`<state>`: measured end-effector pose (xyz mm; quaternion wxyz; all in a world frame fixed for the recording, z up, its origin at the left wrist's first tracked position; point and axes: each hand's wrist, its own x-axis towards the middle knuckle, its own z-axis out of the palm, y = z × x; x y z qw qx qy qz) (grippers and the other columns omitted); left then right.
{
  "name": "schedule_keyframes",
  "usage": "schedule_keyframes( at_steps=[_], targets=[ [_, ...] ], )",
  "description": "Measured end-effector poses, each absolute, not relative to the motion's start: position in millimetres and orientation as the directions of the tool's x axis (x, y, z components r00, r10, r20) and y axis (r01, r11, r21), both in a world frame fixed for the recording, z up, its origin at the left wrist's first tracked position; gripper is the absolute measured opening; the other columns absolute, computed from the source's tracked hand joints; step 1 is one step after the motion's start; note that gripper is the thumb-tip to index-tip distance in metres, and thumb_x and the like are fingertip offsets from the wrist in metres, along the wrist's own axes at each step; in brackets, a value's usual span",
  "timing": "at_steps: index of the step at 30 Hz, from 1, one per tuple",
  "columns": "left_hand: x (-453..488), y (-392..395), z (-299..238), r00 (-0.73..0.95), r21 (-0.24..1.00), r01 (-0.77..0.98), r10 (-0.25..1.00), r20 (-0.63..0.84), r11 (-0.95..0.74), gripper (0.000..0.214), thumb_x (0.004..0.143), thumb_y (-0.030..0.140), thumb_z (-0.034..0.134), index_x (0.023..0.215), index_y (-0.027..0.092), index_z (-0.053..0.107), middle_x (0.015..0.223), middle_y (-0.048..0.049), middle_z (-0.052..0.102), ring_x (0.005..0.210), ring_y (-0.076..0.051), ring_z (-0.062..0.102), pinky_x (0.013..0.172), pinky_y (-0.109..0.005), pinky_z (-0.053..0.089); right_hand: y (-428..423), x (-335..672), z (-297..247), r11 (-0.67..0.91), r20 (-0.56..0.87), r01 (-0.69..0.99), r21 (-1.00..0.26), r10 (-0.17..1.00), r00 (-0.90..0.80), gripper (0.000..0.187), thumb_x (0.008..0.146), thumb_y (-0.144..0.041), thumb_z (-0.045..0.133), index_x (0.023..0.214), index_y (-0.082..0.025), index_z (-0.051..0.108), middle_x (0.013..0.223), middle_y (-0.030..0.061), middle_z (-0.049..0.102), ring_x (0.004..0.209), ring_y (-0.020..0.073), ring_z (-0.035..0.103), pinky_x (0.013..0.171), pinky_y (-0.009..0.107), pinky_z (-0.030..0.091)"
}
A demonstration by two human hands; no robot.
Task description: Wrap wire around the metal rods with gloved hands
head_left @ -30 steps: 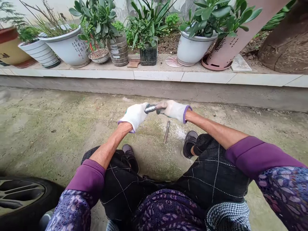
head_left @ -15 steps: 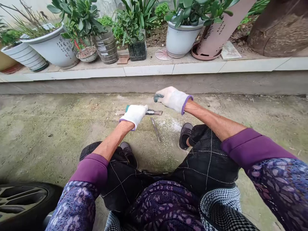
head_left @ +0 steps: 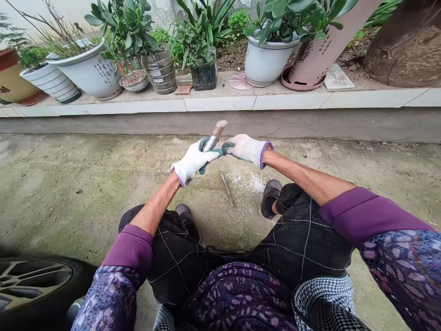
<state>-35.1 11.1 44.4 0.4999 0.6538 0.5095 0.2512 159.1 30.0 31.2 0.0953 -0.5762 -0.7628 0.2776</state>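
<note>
I sit over a concrete floor with both hands in white gloves raised in front of my knees. My left hand (head_left: 193, 160) is wrapped round a short tool (head_left: 211, 141) with a ribbed metal shaft and a brownish wooden end (head_left: 219, 127) that points up and away. My right hand (head_left: 245, 148) is closed beside it, its dark fingertips touching the metal shaft. A thin metal rod (head_left: 227, 189) lies on the floor between my shoes, beside a patch of pale dust (head_left: 250, 181).
A raised tiled ledge (head_left: 220, 103) runs across the far side with several potted plants, among them a white pot (head_left: 265, 64) and a black pot (head_left: 204, 75). A car tyre (head_left: 32, 287) sits at my lower left.
The tool has swung from lying sideways to pointing up and away. My right hand, lifted clear half a second ago, has come back down onto the shaft.
</note>
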Motion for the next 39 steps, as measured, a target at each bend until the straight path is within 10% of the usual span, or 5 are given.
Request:
schedule_keyframes(
  at_steps=[6, 17, 24, 30, 39],
  targets=[
    [-59, 21, 49, 0.472, 0.966, 0.185, 0.845, -0.249, 0.181, 0.067, 0.098, 0.069, 0.025, 0.127, 0.021, 0.061, 0.057, 0.0047, 0.043, 0.040, -0.009, 0.036, 0.041, -0.023, 0.039, 12, 149, 43, 0.206, -0.156, 0.785, -0.584, 0.921, -0.358, 0.031, 0.089, -0.020, 0.049, 0.098, -0.015, 0.078, 0.075, 0.0023, 0.066, 0.059, 0.0109, 0.047, 0.059, 0.024, 0.037],
    [-52, 22, 44, 0.380, 0.970, 0.004, 0.897, -0.227, 0.243, 0.032, 0.085, 0.032, 0.067, 0.111, 0.016, 0.057, 0.073, 0.0010, 0.062, 0.058, -0.011, 0.061, 0.055, -0.026, 0.052, -3, 154, 55, 0.218, -0.053, 0.747, -0.628, 0.946, -0.320, 0.028, 0.092, -0.022, 0.049, 0.096, -0.016, 0.076, 0.085, 0.0050, 0.071, 0.070, 0.0154, 0.055, 0.068, 0.029, 0.042],
    [-35, 27, 23, 0.327, 0.935, 0.351, 0.943, -0.063, -0.059, 0.035, 0.069, 0.019, 0.075, 0.100, 0.014, 0.060, 0.093, -0.0035, 0.068, 0.069, -0.011, 0.062, 0.066, -0.029, 0.056, -14, 157, 59, 0.317, -0.069, 0.855, -0.411, 0.924, -0.375, 0.026, 0.097, -0.024, 0.049, 0.105, -0.019, 0.073, 0.103, 0.0075, 0.075, 0.089, 0.0208, 0.065, 0.075, 0.030, 0.043],
    [-28, 22, 17, 0.503, 0.466, 0.759, 0.864, 0.026, -0.455, 0.028, 0.069, 0.020, 0.074, 0.096, 0.018, 0.067, 0.101, -0.0062, 0.069, 0.091, -0.021, 0.065, 0.090, -0.037, 0.052, -1, 152, 52, 0.336, -0.181, 0.929, -0.154, 0.915, -0.361, 0.024, 0.095, -0.032, 0.055, 0.106, -0.021, 0.073, 0.094, 0.0091, 0.075, 0.079, 0.0214, 0.066, 0.062, 0.030, 0.037],
    [-40, 8, 44, 0.539, 0.925, 0.360, 0.836, -0.098, -0.123, 0.043, 0.062, 0.023, 0.079, 0.101, 0.013, 0.065, 0.086, -0.0022, 0.068, 0.067, -0.011, 0.059, 0.063, -0.026, 0.053, 18, 177, 65, -0.021, -0.296, 0.582, -0.813, 0.876, -0.381, 0.020, 0.090, -0.028, 0.059, 0.102, -0.016, 0.069, 0.060, -0.0035, 0.053, 0.045, 0.0077, 0.037, 0.041, 0.023, 0.028]
  ],
)
